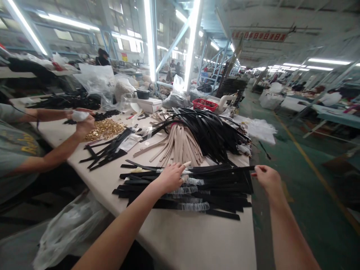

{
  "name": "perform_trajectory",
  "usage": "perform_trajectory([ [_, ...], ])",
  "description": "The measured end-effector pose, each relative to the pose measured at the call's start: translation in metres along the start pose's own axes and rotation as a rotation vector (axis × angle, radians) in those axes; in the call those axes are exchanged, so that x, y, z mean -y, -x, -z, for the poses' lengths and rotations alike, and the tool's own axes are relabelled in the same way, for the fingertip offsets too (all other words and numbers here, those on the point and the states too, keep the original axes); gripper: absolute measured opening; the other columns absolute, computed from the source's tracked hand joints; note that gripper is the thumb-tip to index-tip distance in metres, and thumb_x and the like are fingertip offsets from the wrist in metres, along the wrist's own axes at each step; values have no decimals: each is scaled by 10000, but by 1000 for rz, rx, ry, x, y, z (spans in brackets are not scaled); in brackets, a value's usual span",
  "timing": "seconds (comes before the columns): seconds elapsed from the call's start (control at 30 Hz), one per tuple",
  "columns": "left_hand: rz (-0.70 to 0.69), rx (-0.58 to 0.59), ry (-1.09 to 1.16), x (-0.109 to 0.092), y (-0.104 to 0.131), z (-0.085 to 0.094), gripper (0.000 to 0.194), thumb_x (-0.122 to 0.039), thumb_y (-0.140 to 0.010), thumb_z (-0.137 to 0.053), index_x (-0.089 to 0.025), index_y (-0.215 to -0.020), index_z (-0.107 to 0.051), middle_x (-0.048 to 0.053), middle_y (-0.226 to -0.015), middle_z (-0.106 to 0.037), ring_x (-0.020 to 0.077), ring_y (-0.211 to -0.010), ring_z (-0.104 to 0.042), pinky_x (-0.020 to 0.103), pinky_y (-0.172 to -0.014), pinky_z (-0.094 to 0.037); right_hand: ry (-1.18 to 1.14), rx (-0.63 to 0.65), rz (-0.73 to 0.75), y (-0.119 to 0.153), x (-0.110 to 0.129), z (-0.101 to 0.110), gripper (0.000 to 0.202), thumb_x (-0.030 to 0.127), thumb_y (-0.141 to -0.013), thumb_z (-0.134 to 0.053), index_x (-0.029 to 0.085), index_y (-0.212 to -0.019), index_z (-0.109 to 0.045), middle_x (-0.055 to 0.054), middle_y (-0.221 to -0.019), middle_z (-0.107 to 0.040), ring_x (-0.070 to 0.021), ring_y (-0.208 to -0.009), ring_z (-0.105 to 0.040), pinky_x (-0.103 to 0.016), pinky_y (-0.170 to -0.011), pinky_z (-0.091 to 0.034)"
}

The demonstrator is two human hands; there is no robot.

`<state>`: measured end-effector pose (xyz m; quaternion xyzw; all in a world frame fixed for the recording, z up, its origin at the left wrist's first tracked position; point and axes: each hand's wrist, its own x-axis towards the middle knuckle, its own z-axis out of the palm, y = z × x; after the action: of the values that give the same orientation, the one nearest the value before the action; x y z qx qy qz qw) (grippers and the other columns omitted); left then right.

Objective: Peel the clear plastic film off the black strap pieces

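Note:
Black straps [225, 202] lie in a row of bundles across the table in front of me, several wrapped at the middle with clear crinkled plastic [194, 206]. My left hand [172, 177] rests on the upper bundles with its fingers stretched out, a pale cover on one fingertip. Between thumb and fingers, my right hand [266, 178] pinches the end of a black strap [239, 170] at the table's right edge. That strap runs left towards my left hand; its other end is lost among the bundles.
Beyond the bundles are beige straps [181, 144] and a large heap of black straps [216, 131]. A red basket [205, 104] stands behind. At left, a co-worker's hands [84, 122] hold something white near gold-coloured metal pieces [105, 129]. A plastic bag [70, 228] hangs below the table edge.

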<state>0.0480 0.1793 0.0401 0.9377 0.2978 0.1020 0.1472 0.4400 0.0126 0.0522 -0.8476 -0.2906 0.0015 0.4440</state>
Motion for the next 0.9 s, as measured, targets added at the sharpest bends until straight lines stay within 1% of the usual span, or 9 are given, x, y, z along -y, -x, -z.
perform_trajectory([
  [0.1,67,-58,-79,6,-2,-42,629,-494,-914,-493,-171,-1447,-418,179,-1452,-476,352,-1353,-394,496,-1110,-250,191,168,66,-8,7,-46,195,214,-749,-656,139,-924,-700,-125,-873,-724,-248,-838,-675,-357,-827,-495],
  [0.2,106,-146,-96,4,1,-70,590,-506,-934,-467,-156,-1409,-464,175,-1510,-408,348,-1415,-303,524,-1151,-173,289,413,170,-24,33,-115,136,253,-842,-655,171,-933,-712,-80,-927,-732,-195,-884,-679,-305,-862,-496],
  [0.33,132,-269,-61,2,9,-68,553,-491,-946,-455,-180,-1403,-463,153,-1492,-433,318,-1400,-334,507,-1165,-184,420,590,237,-43,70,-201,238,351,-932,-616,146,-1044,-663,-71,-1085,-681,-199,-992,-647,-410,-911,-513],
  [0.47,214,-304,-17,15,20,-53,456,-402,-973,-420,-187,-1370,-491,141,-1360,-550,285,-1286,-466,474,-1135,-268,529,660,234,-49,83,-245,271,353,-929,-627,133,-1087,-642,-81,-1113,-660,-209,-996,-644,-422,-889,-529],
  [0.57,315,-318,-2,46,18,-45,345,-334,-966,-428,-180,-1234,-582,129,-1214,-625,270,-1179,-538,436,-1078,-345,527,644,263,-57,87,-254,228,298,-924,-615,94,-1013,-664,-142,-1043,-687,-252,-989,-659,-429,-883,-509],
  [0.63,460,-312,9,81,8,-36,256,-285,-925,-485,-180,-1106,-632,120,-1107,-661,264,-1105,-577,398,-1028,-388,480,607,295,-68,95,-253,227,255,-925,-568,78,-1033,-660,-200,-1022,-694,-286,-973,-673,-417,-863,-495],
  [0.7,651,-302,36,127,-12,-21,222,-234,-867,-542,-186,-1056,-647,112,-1071,-679,258,-1077,-600,360,-997,-407,414,582,328,-80,110,-247,309,259,-943,-501,96,-1190,-591,-186,-1001,-708,-249,-862,-702,-362,-797,-509],
  [0.8,829,-331,46,204,-50,4,291,-242,-885,-508,-163,-1141,-621,152,-1112,-679,293,-1088,-614,382,-959,-427,172,663,317,-90,139,-222,469,359,-947,-471,168,-1370,-404,-76,-885,-722,-147,-533,-639,-271,-554,-507],
  [0.9,996,-320,81,272,-85,17,383,-286,-848,-594,-103,-1184,-600,220,-1142,-666,352,-1106,-613,405,-916,-450,-259,937,148,-80,156,-171,468,433,-851,-599,207,-1253,-518,-82,-882,-718,-144,-456,-589,-272,-438,-480],
])
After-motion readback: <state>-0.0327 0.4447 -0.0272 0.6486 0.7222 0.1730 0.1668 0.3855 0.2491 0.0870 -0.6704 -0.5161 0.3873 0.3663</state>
